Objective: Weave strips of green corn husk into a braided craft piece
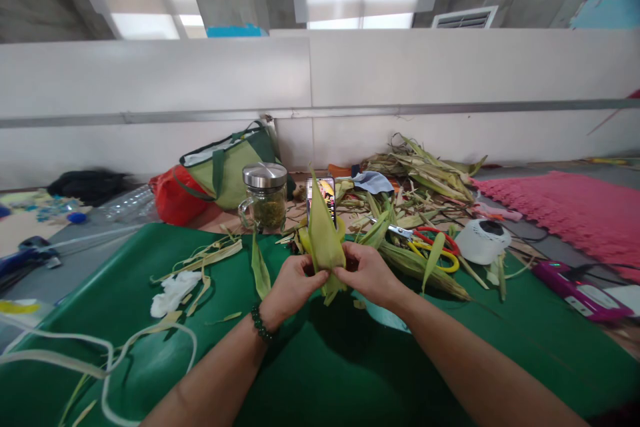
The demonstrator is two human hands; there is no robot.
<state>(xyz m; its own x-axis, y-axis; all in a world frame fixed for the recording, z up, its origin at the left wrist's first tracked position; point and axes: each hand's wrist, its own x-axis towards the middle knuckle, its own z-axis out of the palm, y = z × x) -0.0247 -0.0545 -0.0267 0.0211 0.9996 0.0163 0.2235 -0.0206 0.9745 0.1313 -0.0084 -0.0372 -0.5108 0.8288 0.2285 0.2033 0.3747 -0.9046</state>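
Between my two hands a green corn husk [326, 247] stands upright, its pointed tip upward. My left hand [296, 282] pinches its lower left side between thumb and fingers. On the lower right side, my right hand [367, 272] pinches it the same way, the two thumbs nearly touching. Behind the husk a phone [328, 191] with a lit screen is propped up, partly hidden. A single husk leaf [259, 268] lies left of my left hand. Scissors [430, 245] with red and yellow handles rest right of my right hand, beside more husks [423, 271].
A glass mug [265, 203] with a metal lid stands behind the green mat [210, 360]. Left of it sit a green bag [233, 170] and a red bag [177, 195]. A husk pile [420, 170] lies at the back right, a white roll [483, 242] nearer. A white cord [107, 360] crosses the left.
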